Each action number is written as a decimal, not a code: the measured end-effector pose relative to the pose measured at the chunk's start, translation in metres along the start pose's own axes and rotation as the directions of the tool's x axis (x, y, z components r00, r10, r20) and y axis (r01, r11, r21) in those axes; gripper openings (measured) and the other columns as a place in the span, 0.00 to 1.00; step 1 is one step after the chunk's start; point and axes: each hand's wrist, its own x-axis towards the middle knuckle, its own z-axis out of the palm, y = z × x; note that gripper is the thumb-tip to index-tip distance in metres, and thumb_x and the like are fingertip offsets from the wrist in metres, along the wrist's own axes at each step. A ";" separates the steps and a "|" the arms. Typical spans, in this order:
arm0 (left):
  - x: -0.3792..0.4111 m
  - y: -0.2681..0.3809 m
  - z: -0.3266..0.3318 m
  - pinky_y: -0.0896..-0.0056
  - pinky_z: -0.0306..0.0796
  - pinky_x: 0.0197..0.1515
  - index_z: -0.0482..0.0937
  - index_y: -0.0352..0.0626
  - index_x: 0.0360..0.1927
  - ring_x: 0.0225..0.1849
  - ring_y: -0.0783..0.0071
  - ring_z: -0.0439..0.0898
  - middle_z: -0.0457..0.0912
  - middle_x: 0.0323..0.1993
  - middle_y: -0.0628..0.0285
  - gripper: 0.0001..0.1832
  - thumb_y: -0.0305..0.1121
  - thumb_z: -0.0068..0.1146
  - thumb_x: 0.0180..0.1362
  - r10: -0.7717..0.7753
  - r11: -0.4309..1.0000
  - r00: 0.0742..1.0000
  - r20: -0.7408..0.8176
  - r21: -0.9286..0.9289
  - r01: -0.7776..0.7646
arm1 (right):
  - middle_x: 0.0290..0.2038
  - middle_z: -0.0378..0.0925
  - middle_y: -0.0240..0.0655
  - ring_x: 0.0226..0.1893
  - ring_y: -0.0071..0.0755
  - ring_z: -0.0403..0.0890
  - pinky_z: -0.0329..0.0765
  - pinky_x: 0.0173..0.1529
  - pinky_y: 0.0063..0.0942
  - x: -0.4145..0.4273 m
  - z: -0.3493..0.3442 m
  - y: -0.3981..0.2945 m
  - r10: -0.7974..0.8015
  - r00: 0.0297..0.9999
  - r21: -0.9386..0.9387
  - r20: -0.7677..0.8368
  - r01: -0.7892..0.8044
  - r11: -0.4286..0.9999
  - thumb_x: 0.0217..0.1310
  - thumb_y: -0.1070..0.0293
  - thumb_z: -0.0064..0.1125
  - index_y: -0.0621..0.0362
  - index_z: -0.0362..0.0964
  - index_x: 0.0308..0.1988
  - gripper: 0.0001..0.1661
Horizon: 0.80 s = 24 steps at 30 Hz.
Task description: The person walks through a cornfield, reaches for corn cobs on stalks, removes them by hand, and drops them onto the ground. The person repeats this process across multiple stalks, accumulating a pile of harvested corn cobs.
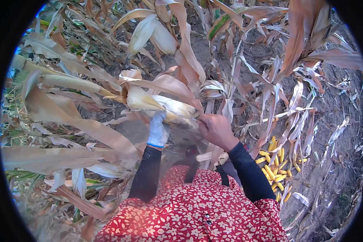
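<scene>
An ear of corn in dry husk [146, 103] lies across in front of me, joined to a bent cornstalk [75, 83] on the left. My left hand [158, 130], in a white knit glove with a blue cuff edge, grips the ear from below, near its middle. Just behind it is another pale husked shape [177, 106]; whether it is a second ear I cannot tell. My bare right hand [216, 128] is closed at the ear's brown tip. A thin metal pin [193, 119] sticks out from its fingers towards the husk; the rest of the pin is hidden.
Several husked yellow cobs [272, 171] lie heaped on the soil to the right. Husked ears [152, 34] hang on a stalk ahead. Long dry leaves [63, 121] cross on the left, and a tall leafy stalk [302, 39] stands at upper right.
</scene>
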 end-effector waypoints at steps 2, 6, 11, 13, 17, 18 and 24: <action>-0.007 0.006 0.028 0.55 0.71 0.55 0.67 0.39 0.55 0.51 0.63 0.74 0.72 0.47 0.59 0.23 0.26 0.50 0.53 0.047 0.999 0.997 -0.063 -0.003 -0.047 | 0.22 0.78 0.37 0.22 0.47 0.80 0.75 0.26 0.40 0.014 -0.004 -0.015 -0.109 0.992 -0.193 0.057 0.118 0.974 0.53 0.65 0.56 0.54 0.76 0.27 0.06; -0.004 0.011 0.048 0.56 0.73 0.54 0.66 0.38 0.57 0.50 0.63 0.75 0.73 0.47 0.59 0.24 0.27 0.50 0.54 0.167 0.986 0.965 -0.203 0.062 -0.157 | 0.24 0.79 0.38 0.28 0.40 0.84 0.74 0.32 0.36 0.015 0.000 -0.032 -0.069 0.950 -0.426 0.305 0.201 0.882 0.47 0.63 0.57 0.54 0.75 0.23 0.07; -0.007 0.058 0.078 0.54 0.64 0.63 0.69 0.43 0.56 0.57 0.62 0.71 0.73 0.53 0.59 0.24 0.40 0.49 0.57 0.025 0.989 0.992 -0.125 -0.143 -0.043 | 0.28 0.82 0.41 0.32 0.43 0.84 0.75 0.36 0.34 -0.079 0.025 0.069 0.341 0.710 -0.581 0.616 0.117 0.806 0.53 0.63 0.54 0.53 0.80 0.29 0.10; 0.000 0.070 0.065 0.55 0.64 0.62 0.69 0.44 0.56 0.57 0.62 0.71 0.73 0.53 0.59 0.24 0.40 0.50 0.57 -0.007 0.987 0.993 -0.116 -0.159 -0.012 | 0.31 0.82 0.42 0.32 0.43 0.83 0.75 0.37 0.36 -0.084 -0.002 0.084 0.488 0.738 -0.466 0.466 -0.263 0.845 0.58 0.61 0.54 0.56 0.80 0.30 0.13; -0.016 0.067 0.069 0.55 0.65 0.62 0.69 0.44 0.57 0.57 0.62 0.71 0.73 0.54 0.59 0.24 0.40 0.50 0.57 0.048 0.999 0.992 -0.117 -0.010 -0.050 | 0.28 0.77 0.30 0.29 0.17 0.73 0.71 0.33 0.23 -0.029 -0.026 0.057 0.322 0.874 0.603 0.364 -0.484 0.634 0.62 0.51 0.60 0.67 0.77 0.39 0.25; -0.020 0.066 0.070 0.55 0.65 0.61 0.69 0.44 0.57 0.57 0.62 0.72 0.73 0.54 0.58 0.24 0.40 0.50 0.57 0.015 1.000 0.994 -0.111 -0.021 -0.018 | 0.28 0.75 0.27 0.29 0.15 0.70 0.70 0.32 0.21 -0.013 -0.024 0.039 0.278 0.869 0.629 0.409 -0.489 0.604 0.62 0.51 0.60 0.69 0.77 0.41 0.26; -0.034 0.087 0.077 0.53 0.67 0.60 0.66 0.45 0.60 0.56 0.59 0.73 0.73 0.55 0.57 0.28 0.47 0.51 0.59 -0.015 0.991 0.998 -0.068 -0.131 0.006 | 0.16 0.64 0.16 0.13 0.09 0.60 0.55 0.16 0.15 0.035 -0.005 -0.048 0.017 0.735 0.629 0.678 -0.591 0.505 0.60 0.50 0.63 0.58 0.76 0.30 0.21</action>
